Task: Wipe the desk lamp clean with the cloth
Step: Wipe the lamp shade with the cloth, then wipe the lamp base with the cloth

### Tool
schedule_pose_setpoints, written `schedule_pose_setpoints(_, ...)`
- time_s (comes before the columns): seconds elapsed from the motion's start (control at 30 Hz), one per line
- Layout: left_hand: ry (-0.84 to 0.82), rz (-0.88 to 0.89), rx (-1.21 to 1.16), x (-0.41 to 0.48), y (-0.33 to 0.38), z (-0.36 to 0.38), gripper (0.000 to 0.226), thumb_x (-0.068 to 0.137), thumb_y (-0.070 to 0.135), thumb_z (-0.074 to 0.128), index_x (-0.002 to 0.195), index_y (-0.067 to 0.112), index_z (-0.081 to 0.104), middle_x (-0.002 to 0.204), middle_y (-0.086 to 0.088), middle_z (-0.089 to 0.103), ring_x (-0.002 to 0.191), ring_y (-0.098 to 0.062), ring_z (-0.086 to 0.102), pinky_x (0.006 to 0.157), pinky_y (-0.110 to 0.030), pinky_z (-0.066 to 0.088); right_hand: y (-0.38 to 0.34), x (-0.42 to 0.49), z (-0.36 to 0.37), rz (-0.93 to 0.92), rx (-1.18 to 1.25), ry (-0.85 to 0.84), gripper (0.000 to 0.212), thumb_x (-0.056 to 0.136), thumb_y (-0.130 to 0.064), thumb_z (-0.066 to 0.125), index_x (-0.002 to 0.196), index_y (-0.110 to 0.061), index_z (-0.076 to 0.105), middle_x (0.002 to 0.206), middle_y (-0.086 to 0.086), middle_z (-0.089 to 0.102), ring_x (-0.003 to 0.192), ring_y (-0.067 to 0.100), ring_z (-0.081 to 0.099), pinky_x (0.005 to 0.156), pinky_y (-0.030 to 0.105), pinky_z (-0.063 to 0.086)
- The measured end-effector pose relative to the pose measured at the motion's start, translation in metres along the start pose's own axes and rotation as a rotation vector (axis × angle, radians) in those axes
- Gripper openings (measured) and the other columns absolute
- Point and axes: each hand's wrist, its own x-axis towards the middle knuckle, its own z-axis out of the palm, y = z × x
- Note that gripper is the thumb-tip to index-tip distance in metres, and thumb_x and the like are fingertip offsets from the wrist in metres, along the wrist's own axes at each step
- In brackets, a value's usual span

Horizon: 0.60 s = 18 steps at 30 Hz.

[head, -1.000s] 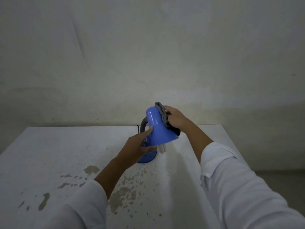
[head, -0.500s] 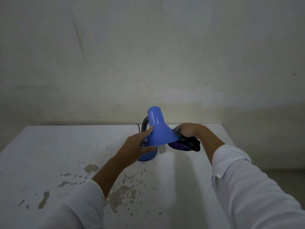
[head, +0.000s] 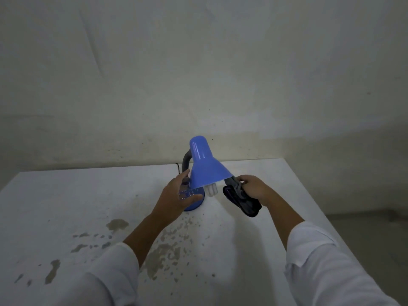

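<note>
A blue desk lamp [head: 204, 166] stands near the back of a white table [head: 66, 206], with a cone shade, a grey bent neck, a round blue base and a white bulb poking out below the shade. My left hand [head: 176, 195] rests with straight fingers against the shade's left rim, over the base. My right hand [head: 254, 187] grips a dark grey cloth [head: 239, 202] just right of the shade's lower rim; the cloth hangs down below the hand.
The table top has patches of worn paint [head: 117, 224] at the front left and middle. A thin dark cable [head: 177, 167] leaves the lamp at the table's back edge. A pale wall stands right behind the table. The table's right edge drops to the floor [head: 364, 217].
My right hand with the cloth has come down from the top right of the shade to beside its lower rim. My left hand has stayed at the shade's left side.
</note>
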Motion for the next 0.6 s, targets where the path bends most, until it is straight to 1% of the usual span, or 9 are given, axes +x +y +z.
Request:
schedule_pose_setpoints(0.07, -0.012, -0.057, -0.055, -0.004, -0.007, 0.001, 0.071, 0.076, 0.024, 0.074, 0.137, 0.019, 0.038, 0.121, 0.006, 0.053, 0.108, -0.016, 0.059, 0.078, -0.013, 0.049, 0.004, -0.004, 0.009, 0.003, 0.032, 0.065, 0.038, 0.09, 0.0, 0.036, 0.119, -0.008, 0.059, 0.122, 0.017, 0.061, 0.093, 0.026, 0.055, 0.075, 0.031, 0.042)
schedule_pose_setpoints(0.13, -0.036, -0.085, -0.032, -0.009, -0.016, 0.001, 0.068, 0.078, 0.022, 0.073, 0.136, 0.018, 0.038, 0.124, 0.003, 0.053, 0.106, -0.012, 0.058, 0.069, -0.008, 0.047, 0.007, -0.009, 0.02, 0.012, 0.052, 0.128, 0.036, 0.092, -0.003, 0.037, 0.123, -0.006, 0.057, 0.125, 0.016, 0.059, 0.098, 0.028, 0.056, 0.078, 0.031, 0.042)
schedule_pose_setpoints(0.2, -0.079, -0.091, 0.064, -0.013, -0.026, -0.003, 0.065, 0.081, 0.022, 0.069, 0.137, 0.017, 0.037, 0.128, 0.0, 0.054, 0.103, -0.007, 0.054, 0.068, -0.005, 0.044, 0.007, -0.014, 0.034, 0.025, 0.093, 0.18, 0.034, 0.093, -0.004, 0.038, 0.122, -0.005, 0.055, 0.125, 0.017, 0.059, 0.099, 0.029, 0.056, 0.075, 0.025, 0.044)
schedule_pose_setpoints(0.27, -0.136, -0.106, 0.144, -0.013, -0.035, -0.006, 0.058, 0.084, 0.023, 0.065, 0.136, 0.015, 0.04, 0.13, -0.003, 0.055, 0.1, -0.007, 0.053, 0.071, -0.007, 0.042, 0.009, -0.017, 0.046, 0.03, 0.156, 0.226, 0.033, 0.093, -0.001, 0.039, 0.121, -0.002, 0.055, 0.124, 0.019, 0.058, 0.094, 0.027, 0.054, 0.064, 0.011, 0.043)
schedule_pose_setpoints(0.3, -0.165, -0.114, 0.166, -0.013, -0.042, -0.007, 0.054, 0.086, 0.024, 0.064, 0.135, 0.015, 0.042, 0.131, -0.004, 0.056, 0.1, -0.008, 0.054, 0.073, -0.008, 0.041, 0.01, -0.018, 0.054, 0.024, 0.18, 0.254, 0.032, 0.093, -0.001, 0.04, 0.12, -0.003, 0.056, 0.123, 0.019, 0.059, 0.096, 0.029, 0.055, 0.064, 0.01, 0.042)
schedule_pose_setpoints(0.37, -0.2, -0.124, 0.189, -0.011, -0.052, -0.007, 0.048, 0.087, 0.025, 0.061, 0.131, 0.016, 0.047, 0.131, -0.004, 0.056, 0.102, -0.009, 0.056, 0.076, -0.01, 0.04, 0.014, -0.018, 0.066, 0.01, 0.188, 0.309, 0.032, 0.092, -0.002, 0.042, 0.119, -0.008, 0.058, 0.122, 0.016, 0.06, 0.109, 0.031, 0.056, 0.078, 0.018, 0.039)
schedule_pose_setpoints(0.4, -0.214, -0.123, 0.191, -0.011, -0.06, -0.005, 0.046, 0.088, 0.027, 0.06, 0.131, 0.016, 0.048, 0.131, -0.003, 0.056, 0.104, -0.01, 0.057, 0.078, -0.012, 0.04, 0.018, -0.018, 0.074, 0.0, 0.189, 0.324, 0.032, 0.092, -0.003, 0.043, 0.119, -0.009, 0.059, 0.12, 0.015, 0.06, 0.109, 0.03, 0.056, 0.082, 0.022, 0.037)
schedule_pose_setpoints(0.5, -0.233, -0.129, 0.134, -0.012, -0.078, 0.007, 0.044, 0.09, 0.028, 0.057, 0.131, 0.016, 0.048, 0.131, -0.004, 0.056, 0.104, -0.01, 0.056, 0.079, -0.015, 0.04, 0.033, -0.013, 0.097, -0.025, 0.188, 0.354, 0.031, 0.093, -0.004, 0.043, 0.118, -0.011, 0.059, 0.107, 0.009, 0.058, 0.095, 0.02, 0.052, 0.083, 0.025, 0.038)
schedule_pose_setpoints(0.6, -0.235, -0.164, 0.035, -0.014, -0.094, 0.026, 0.042, 0.09, 0.028, 0.056, 0.13, 0.015, 0.049, 0.13, -0.006, 0.057, 0.109, -0.016, 0.056, 0.085, -0.023, 0.045, 0.05, -0.006, 0.119, -0.067, 0.216, 0.408, 0.026, 0.093, -0.004, 0.042, 0.11, -0.011, 0.06, 0.105, 0.009, 0.06, 0.093, 0.021, 0.054, 0.079, 0.028, 0.041)
